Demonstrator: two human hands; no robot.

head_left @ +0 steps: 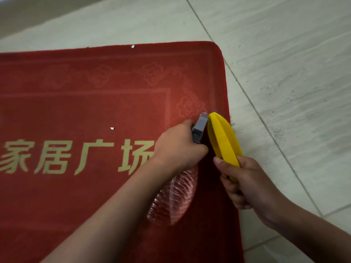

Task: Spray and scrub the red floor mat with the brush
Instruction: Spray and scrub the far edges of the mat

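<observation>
1. The pale tiled floor (284, 54) carries the red mat (95, 111), which lies flat.
2. The clear spray bottle (171, 202) is over the mat near its right edge; the left hand (176, 149) grips its grey head.
3. The yellow brush (223, 139) is just beside the nozzle, and the right hand (245, 183) is clamped on its handle.
4. Small white scraps (112, 128) lie on the mat.

The red mat (76, 196) runs off the left and bottom edges. The last gold character of its lettering (57, 156) is partly covered by the left hand (176, 147), which also hides the neck and trigger of the spray bottle (174, 198). The brush (222, 137) shows only its yellow back, with its bristles out of sight and its handle end buried in the right hand (245, 181). Both forearms are cut off by the frame, and the white specks (112, 128) on the mat are too small to identify.
</observation>
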